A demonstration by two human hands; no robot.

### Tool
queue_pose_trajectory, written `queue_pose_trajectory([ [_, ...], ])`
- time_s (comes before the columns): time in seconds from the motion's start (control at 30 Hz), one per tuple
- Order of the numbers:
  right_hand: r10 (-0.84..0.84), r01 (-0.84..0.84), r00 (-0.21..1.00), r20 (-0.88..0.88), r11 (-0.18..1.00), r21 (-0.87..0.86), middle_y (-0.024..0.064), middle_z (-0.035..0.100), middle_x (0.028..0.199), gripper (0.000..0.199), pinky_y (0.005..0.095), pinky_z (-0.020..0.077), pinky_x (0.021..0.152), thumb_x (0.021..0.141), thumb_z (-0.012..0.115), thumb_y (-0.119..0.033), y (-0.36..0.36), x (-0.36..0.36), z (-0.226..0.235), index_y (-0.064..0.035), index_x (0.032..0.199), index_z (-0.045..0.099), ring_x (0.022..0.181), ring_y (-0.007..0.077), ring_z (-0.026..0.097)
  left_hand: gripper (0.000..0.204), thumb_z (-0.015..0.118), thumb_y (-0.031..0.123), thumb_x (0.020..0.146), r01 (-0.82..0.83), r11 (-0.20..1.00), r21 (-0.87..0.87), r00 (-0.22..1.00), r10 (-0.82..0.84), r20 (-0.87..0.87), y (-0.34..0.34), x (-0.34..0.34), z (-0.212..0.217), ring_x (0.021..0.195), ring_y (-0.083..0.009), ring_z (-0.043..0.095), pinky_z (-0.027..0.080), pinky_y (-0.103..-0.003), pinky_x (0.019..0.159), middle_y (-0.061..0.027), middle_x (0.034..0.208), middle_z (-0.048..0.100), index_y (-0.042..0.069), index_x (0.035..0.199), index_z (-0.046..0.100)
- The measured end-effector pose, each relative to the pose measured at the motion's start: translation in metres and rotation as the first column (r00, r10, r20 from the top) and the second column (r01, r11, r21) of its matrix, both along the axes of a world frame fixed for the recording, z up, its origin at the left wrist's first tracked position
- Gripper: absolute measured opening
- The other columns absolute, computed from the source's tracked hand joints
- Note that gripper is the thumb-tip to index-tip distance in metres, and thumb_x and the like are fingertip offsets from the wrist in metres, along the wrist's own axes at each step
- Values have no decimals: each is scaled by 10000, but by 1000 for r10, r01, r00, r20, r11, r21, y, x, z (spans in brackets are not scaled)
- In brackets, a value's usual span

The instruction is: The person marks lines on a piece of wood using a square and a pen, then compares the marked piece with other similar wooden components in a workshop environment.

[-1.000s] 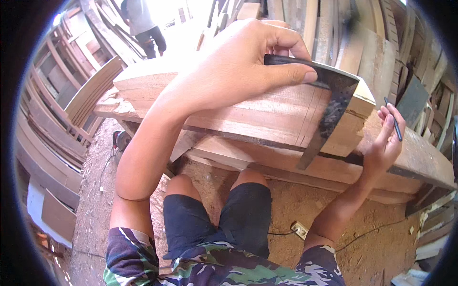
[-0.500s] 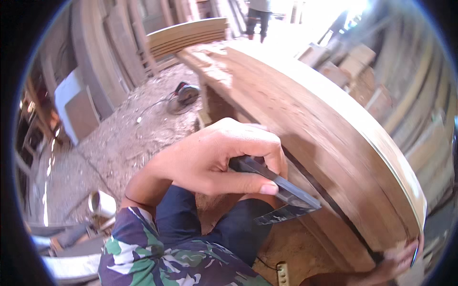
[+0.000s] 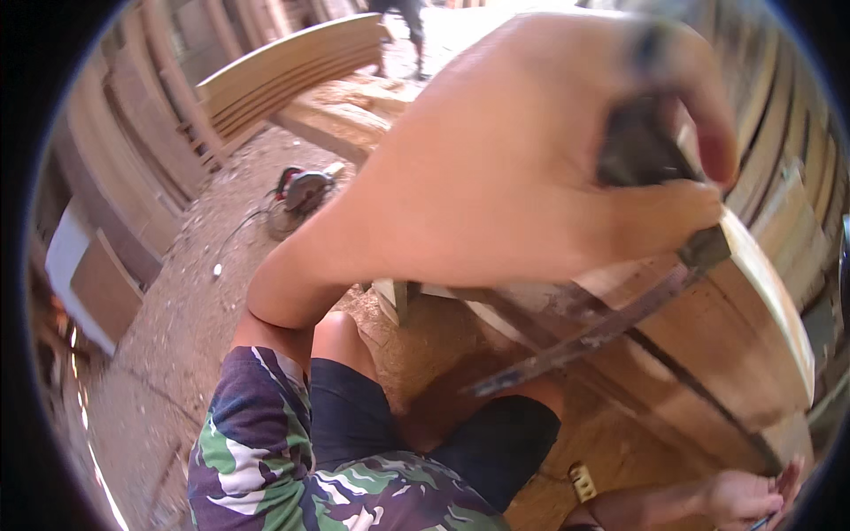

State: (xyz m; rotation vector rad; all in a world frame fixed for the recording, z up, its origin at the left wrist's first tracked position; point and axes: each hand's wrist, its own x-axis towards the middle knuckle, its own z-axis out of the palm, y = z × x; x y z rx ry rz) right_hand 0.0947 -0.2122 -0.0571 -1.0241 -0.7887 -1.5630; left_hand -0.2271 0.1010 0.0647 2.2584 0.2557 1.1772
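Raised high and close to the camera, my left hand (image 3: 522,168) grips the dark stock of a try square (image 3: 589,341). Its thin, worn blade slants down toward my knees, over the edge of a long wooden plank (image 3: 722,341). The hand hides much of the plank. At the lower right, by the plank's near end, my right hand (image 3: 739,497) is closed with a thin, bluish pen-like stick (image 3: 763,522) at its fingertips. That hand is partly cut off by the picture's rim.
A circular saw (image 3: 307,190) with a cord lies on the dusty floor at left. A slatted bench (image 3: 292,75) stands behind it, before leaning boards (image 3: 115,150). A power strip (image 3: 582,482) lies below the plank. Another person's legs (image 3: 412,31) show at the back.
My left hand has risen toward the camera and to the right, lifting the try square off the plank. My right hand has shifted slightly down. The view has turned a little.
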Motion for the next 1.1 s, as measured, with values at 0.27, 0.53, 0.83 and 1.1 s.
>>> queue_pose_trajectory([
  [0.27,125,-264,948,-293,823,-503,320,705,1276,284,482,494,1128,1095,479,-29,142,-183,26,103,1319,595,1206,381,696,152,823,182,972,568,823,-22,819,-562,116,105,25,7,928,-122,666,530,-305,863,-23,946,693,49,988,749],
  [0.53,150,-295,940,-306,808,-511,207,756,1190,188,400,521,1049,1020,651,-27,196,-229,48,32,1189,706,1141,304,713,167,832,172,968,496,839,223,855,-517,45,154,24,4,878,-118,642,513,-316,827,-16,916,677,52,962,716],
  [0.83,17,-197,949,-315,813,-548,214,752,1171,195,399,535,1001,993,640,6,181,-235,20,28,1174,708,1104,301,705,165,812,92,971,551,782,292,771,-611,181,156,44,-22,844,-108,635,496,-275,767,-20,892,648,48,936,657],
  [1.1,34,-167,948,-317,900,-402,219,747,1144,171,403,544,965,1000,631,17,187,-209,-26,18,1154,705,1073,317,701,206,824,116,976,535,831,154,825,-553,116,162,36,-30,793,-51,566,446,-255,742,32,868,628,71,905,635],
])
